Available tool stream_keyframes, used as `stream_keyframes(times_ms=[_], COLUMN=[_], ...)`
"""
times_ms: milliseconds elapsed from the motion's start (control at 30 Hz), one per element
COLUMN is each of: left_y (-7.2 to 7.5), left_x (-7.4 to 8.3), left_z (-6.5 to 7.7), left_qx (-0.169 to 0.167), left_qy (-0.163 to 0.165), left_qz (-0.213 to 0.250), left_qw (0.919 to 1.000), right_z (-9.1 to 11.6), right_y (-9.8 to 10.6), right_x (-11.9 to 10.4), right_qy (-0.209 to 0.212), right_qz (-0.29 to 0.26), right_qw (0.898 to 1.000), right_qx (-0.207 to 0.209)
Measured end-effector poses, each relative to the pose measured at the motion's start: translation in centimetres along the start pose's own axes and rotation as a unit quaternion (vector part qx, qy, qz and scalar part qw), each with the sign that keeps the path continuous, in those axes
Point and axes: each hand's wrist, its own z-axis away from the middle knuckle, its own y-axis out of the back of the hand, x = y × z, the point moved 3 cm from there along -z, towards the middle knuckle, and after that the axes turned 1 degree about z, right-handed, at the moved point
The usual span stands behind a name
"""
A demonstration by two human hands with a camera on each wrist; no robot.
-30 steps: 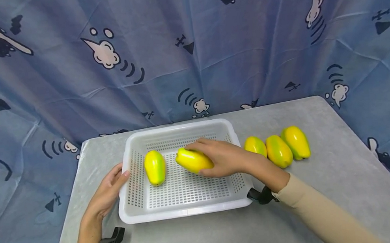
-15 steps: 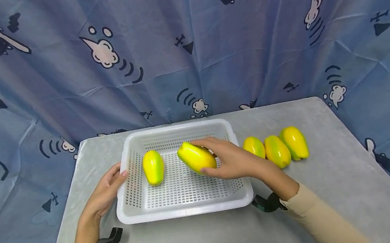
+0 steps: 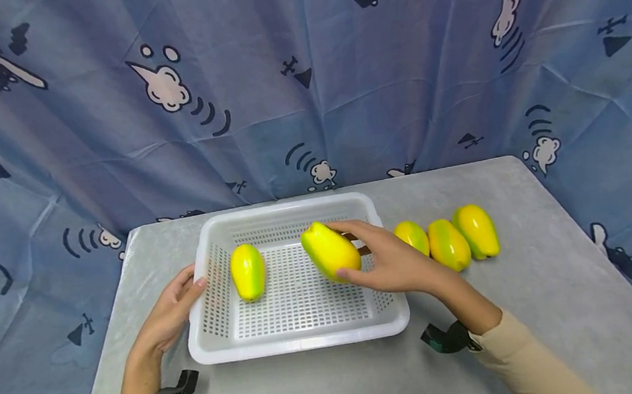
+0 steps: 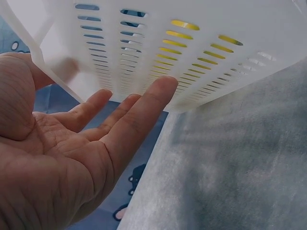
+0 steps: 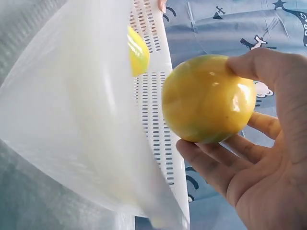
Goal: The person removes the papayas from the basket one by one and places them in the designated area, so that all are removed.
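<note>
A white perforated plastic basket (image 3: 302, 344) holds one yellow-green papaya (image 3: 249, 272), which lies lengthwise at its left side. My right hand (image 3: 388, 257) grips another papaya (image 3: 330, 251) between thumb and fingers, over the right half of the basket. In the right wrist view that held papaya (image 5: 208, 98) shows its rounded end, with the thumb on one side and the fingers beneath. My left hand (image 3: 172, 311) holds the basket's left rim, its thumb at the edge. From the left wrist view, the fingers (image 4: 144, 112) lie along the outer slotted wall.
To the right of the basket, three more papayas (image 3: 450, 246) lie close together on the grey table (image 3: 313, 390). A blue patterned curtain (image 3: 259, 100) hangs behind the table and along its sides.
The right hand has drawn its papaya rightward, and the fruit's narrow end now points more upward. The left hand stays at the basket's rim.
</note>
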Motion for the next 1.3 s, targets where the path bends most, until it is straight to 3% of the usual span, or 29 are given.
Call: stream_keyframes(times_ms=[300, 833, 1300], left_y=[-0.2, 0.1, 0.0], left_x=[-0.3, -0.5, -0.3], left_z=[-0.2, -0.2, 0.0], left_qx=[-0.005, -0.014, -0.008], left_qy=[0.0, -0.013, -0.009], left_qz=[0.006, 0.012, 0.007], left_qw=[1.0, 0.9997, 0.9999], right_z=[1.5, 4.4, 7.6], right_y=[0.4, 0.9, 1.2], right_x=[0.7, 1.6, 3.4], right_qy=[-0.003, 0.017, -0.003], right_qz=[-0.032, -0.015, -0.022], right_qw=[0.999, 0.993, 0.985], right_qx=[0.042, 0.112, 0.169])
